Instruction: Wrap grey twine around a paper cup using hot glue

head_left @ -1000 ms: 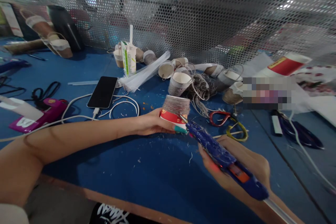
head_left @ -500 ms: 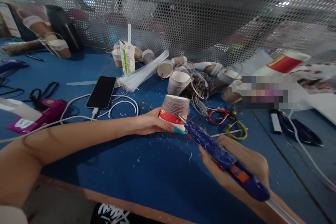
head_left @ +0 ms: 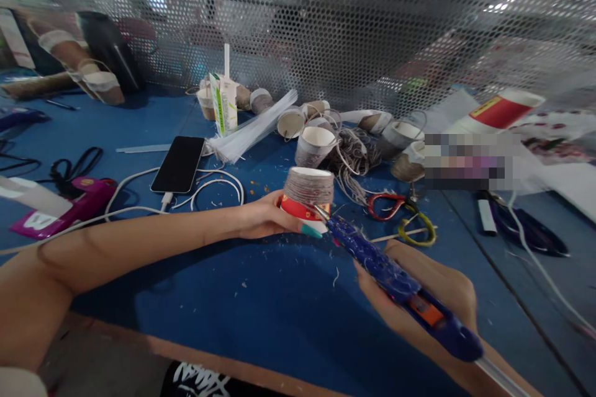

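Observation:
A red and white paper cup [head_left: 308, 189], its upper part wound with grey-brown cord, is gripped by my left hand [head_left: 267, 216] above the blue table. Teal nails show at its lower side. My right hand [head_left: 419, 285] is wrapped round a blue glue gun [head_left: 372, 254] with a clear glue stick at its rear end. The metal nozzle points up and left and meets the cup's side just below the cord windings, as far as can be seen. Behind the cup lies a heap of grey cord [head_left: 356, 152].
A black phone [head_left: 177, 164] with a white cable, a magenta glue gun [head_left: 74, 205], and scissors [head_left: 416, 226] lie on the blue table [head_left: 223, 322]. Farther back are several cord-covered cups [head_left: 315, 146], clear strips [head_left: 256, 127] and a drink carton [head_left: 224, 105]. A perforated metal screen stands behind.
The cup and both hands keep nearly the same pose. The view has shifted slightly, so most things appear a little farther left.

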`<state>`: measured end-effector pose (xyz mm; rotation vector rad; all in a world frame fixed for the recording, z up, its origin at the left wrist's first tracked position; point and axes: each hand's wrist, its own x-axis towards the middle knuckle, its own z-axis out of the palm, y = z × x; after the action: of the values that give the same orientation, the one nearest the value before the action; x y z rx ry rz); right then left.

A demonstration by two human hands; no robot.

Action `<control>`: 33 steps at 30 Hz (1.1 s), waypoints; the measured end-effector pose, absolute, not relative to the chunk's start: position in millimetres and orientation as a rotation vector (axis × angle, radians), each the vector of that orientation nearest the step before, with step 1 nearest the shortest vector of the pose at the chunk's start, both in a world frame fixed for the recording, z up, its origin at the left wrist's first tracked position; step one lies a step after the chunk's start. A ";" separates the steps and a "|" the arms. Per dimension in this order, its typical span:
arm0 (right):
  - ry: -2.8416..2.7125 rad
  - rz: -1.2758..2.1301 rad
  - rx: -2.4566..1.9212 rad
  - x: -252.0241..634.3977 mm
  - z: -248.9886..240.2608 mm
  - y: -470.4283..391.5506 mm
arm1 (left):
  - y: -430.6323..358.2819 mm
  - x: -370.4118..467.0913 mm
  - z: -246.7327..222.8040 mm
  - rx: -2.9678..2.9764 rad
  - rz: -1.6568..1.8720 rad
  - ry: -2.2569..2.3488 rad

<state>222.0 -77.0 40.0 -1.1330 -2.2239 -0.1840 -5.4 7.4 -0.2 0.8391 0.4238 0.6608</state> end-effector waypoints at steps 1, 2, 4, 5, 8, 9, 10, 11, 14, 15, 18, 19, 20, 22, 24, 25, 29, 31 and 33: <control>-2.217 -0.189 -1.135 221.9 40.4 -77.4 | 7.6 -5.4 -0.9 0.840 0.664 0.418; -2.212 -0.191 -1.141 221.6 40.9 -77.9 | 7.8 -5.4 -1.5 0.839 0.670 0.411; -2.207 -0.209 -1.145 221.2 41.6 -78.9 | 8.1 -5.3 -2.3 0.845 0.675 0.400; -2.207 -0.218 -1.147 221.0 41.9 -79.3 | 8.1 -5.4 -2.5 0.850 0.673 0.399; -2.198 -0.225 -1.163 221.1 42.2 -80.1 | 7.8 -6.0 -2.2 0.866 0.664 0.406; -2.195 -0.227 -1.174 221.3 42.2 -80.3 | 7.7 -6.4 -1.9 0.867 0.660 0.404; -2.191 -0.230 -1.180 221.5 42.0 -80.4 | 7.5 -6.7 -1.5 0.865 0.657 0.399; -2.190 -0.237 -1.182 221.7 41.8 -80.6 | 7.3 -7.0 -1.2 0.859 0.655 0.389; -2.179 -0.255 -1.199 221.6 40.7 -81.0 | 7.1 -7.5 -1.1 0.831 0.647 0.368; -2.173 -0.257 -1.204 221.4 40.3 -81.1 | 7.1 -7.4 -1.6 0.827 0.644 0.365; -2.152 -0.259 -1.242 220.6 40.1 -81.3 | 7.7 -6.4 -4.5 0.839 0.633 0.358; -2.151 -0.260 -1.252 220.4 40.4 -81.2 | 8.1 -5.9 -6.0 0.843 0.636 0.356; -2.152 -0.259 -1.259 220.3 40.8 -81.0 | 8.5 -5.4 -7.6 0.846 0.640 0.356; -2.163 -0.257 -1.253 220.2 42.1 -80.5 | 9.4 -4.4 -10.9 0.843 0.656 0.359; -2.164 -0.263 -1.223 220.1 43.3 -80.1 | 10.5 -3.7 -13.7 0.832 0.672 0.356; -2.162 -0.269 -1.210 220.0 43.7 -80.1 | 11.0 -3.5 -14.6 0.825 0.676 0.351; -2.149 -0.300 -1.217 220.0 42.3 -80.0 | 12.1 -4.0 -14.6 0.805 0.687 0.321; -2.131 -0.316 -1.253 220.4 40.8 -79.5 | 11.7 -5.0 -12.4 0.801 0.688 0.318; -2.114 -0.331 -1.260 220.6 39.9 -78.7 | 10.9 -6.4 -9.7 0.796 0.679 0.320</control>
<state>220.6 -78.7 39.9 -1.2598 -2.1135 -0.3315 -6.4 10.9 -9.7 0.7956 0.3204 0.6795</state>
